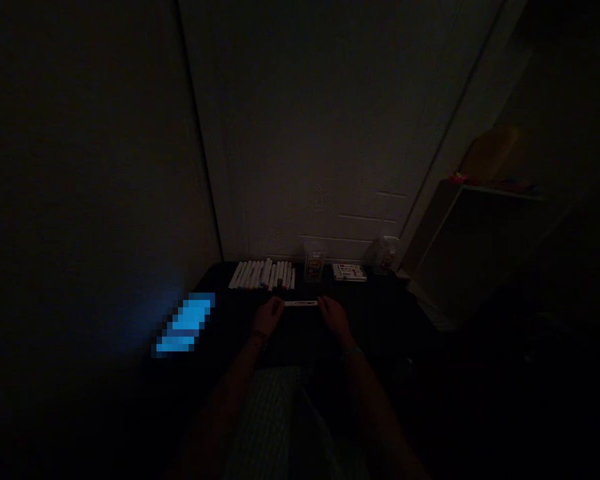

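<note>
A slim white marker (301, 303) with dark print on its side lies level between my two hands. My left hand (269, 317) pinches its left end, and the fingers of my right hand (335, 316) are closed at its right end. Just beyond my left hand, several white markers (254, 275) lie side by side in a row on the dark table (305, 333). Behind the held marker stands a clear plastic container (315, 264) with a label. To its right lies a stack of white markers or a flat printed pack (349, 272); the dim light hides which.
Another clear container (387, 257) stands at the table's back right, near the wall (300, 153). A blurred, glowing blue screen (186, 323) is at the left. On the right stands a shelf unit (457, 253) with a yellowish object (493, 152) on top. The room is very dark.
</note>
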Tool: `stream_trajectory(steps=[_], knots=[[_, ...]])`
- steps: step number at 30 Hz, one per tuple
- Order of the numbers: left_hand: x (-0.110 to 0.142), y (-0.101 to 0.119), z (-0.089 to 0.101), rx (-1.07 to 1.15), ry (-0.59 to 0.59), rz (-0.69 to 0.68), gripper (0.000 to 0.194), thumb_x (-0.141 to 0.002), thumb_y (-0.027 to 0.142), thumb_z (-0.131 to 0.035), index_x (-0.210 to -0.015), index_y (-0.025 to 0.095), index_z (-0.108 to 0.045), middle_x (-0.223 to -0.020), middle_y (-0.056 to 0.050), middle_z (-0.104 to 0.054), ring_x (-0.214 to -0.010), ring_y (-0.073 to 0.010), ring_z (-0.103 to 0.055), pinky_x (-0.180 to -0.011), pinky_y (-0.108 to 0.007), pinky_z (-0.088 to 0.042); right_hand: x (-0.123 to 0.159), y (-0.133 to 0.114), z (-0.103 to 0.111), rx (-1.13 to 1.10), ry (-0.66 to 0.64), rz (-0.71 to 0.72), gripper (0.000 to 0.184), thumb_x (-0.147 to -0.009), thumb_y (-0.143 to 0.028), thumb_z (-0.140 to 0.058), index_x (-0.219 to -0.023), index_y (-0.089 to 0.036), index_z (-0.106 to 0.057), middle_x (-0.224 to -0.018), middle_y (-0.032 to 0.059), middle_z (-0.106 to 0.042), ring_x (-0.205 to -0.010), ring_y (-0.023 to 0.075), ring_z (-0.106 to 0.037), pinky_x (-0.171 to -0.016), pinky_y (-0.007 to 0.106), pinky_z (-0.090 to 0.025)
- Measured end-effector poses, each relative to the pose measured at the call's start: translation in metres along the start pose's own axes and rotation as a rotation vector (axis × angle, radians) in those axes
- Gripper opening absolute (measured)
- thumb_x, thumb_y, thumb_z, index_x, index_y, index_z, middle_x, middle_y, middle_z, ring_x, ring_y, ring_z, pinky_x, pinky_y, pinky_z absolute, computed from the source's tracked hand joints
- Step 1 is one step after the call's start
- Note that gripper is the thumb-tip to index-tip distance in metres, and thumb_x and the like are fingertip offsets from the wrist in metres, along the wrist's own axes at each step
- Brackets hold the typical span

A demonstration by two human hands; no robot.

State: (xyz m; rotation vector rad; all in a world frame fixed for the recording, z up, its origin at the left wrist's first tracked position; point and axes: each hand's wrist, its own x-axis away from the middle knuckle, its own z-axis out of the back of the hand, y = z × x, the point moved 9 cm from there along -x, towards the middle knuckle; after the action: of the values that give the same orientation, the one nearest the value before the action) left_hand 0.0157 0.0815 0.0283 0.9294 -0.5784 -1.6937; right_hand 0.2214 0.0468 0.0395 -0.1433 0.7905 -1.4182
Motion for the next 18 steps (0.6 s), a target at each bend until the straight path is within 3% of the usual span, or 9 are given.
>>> stream_trajectory(steps=[18], knots=[[-0.0007, 0.002, 0.0026, -0.032, 0.032, -0.055, 0.03, -0.079, 0.042, -0.036, -0.081, 0.019, -0.055, -0.066, 0.0, -0.062, -0.062, -0.0126, -0.056, -0.06, -0.022, -0.041, 0.0003, -0.0008, 0.0009, -0.007, 0.003, 0.007, 0.036, -0.089, -0.04, -0.026, -0.092, -0.021, -0.057, -0.093, 0.0041, -0.06, -0.086, 0.0135, -0.054, -0.076, 0.021, -0.037]])
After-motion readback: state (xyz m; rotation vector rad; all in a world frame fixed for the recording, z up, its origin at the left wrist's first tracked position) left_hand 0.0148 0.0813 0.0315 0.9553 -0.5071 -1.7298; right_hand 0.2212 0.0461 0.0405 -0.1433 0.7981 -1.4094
